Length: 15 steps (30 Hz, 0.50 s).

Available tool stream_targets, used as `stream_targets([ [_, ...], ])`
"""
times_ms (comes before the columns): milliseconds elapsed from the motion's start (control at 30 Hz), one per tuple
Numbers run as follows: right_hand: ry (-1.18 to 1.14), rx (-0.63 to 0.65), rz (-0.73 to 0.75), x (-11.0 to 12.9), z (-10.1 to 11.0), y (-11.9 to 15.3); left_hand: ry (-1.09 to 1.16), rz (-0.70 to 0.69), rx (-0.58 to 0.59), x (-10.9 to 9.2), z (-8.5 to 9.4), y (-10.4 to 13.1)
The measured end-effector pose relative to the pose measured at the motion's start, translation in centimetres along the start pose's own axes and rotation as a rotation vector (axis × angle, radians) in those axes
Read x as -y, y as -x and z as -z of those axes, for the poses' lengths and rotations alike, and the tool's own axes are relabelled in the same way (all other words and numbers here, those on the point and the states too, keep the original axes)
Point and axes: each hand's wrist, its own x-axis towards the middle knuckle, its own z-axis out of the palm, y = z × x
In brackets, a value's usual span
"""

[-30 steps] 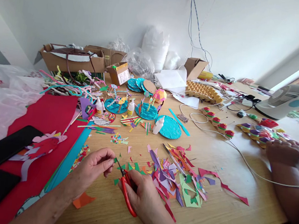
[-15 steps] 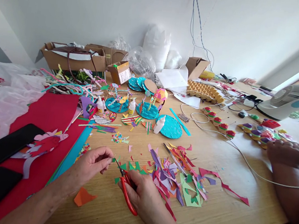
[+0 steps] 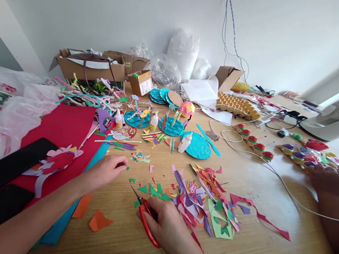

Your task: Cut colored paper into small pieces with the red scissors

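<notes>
My right hand [image 3: 165,221] grips the red handles of small scissors [image 3: 146,219]. Their dark blades point up and left, slightly parted, with no paper between them. To the left, my left hand [image 3: 110,171] hovers over the table with its fingers pinched together. A tiny green speck shows beside the fingertips; whether they hold it, I cannot tell. Between the hands lies a small green paper scrap [image 3: 132,180]. More green scraps [image 3: 156,191] lie just beyond the scissors. Right of my right hand spreads a heap of purple, red and orange paper offcuts [image 3: 191,204].
Glue bottles [image 3: 185,142] stand around blue discs [image 3: 198,145] bearing paper figures. A pen [image 3: 201,180] lies on the offcuts. Red card [image 3: 64,126] and black phones [image 3: 10,165] cover the left side. At right, another person's hand [image 3: 331,180] is by an egg-carton craft; a white cable crosses nearby.
My left hand has drawn away from the scissor tips, up and left. The scissors stay in my right hand, their blades now clear of the left fingers. The view has shifted slightly left.
</notes>
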Motion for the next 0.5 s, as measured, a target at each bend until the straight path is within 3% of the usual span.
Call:
stream_targets([
  [267,-0.059,-0.136,-0.026,-1.8,1.5,0.5,-0.166,-0.032,0.017,1.6,-2.3,-4.5],
  [400,-0.083,-0.171,-0.058,-2.3,2.6,0.7,-0.208,-0.036,0.029,1.4,-1.7,-4.6],
  [500,-0.091,-0.221,-0.086,-2.6,3.3,0.9,-0.220,-0.074,0.049,0.1,-1.2,-3.6],
])
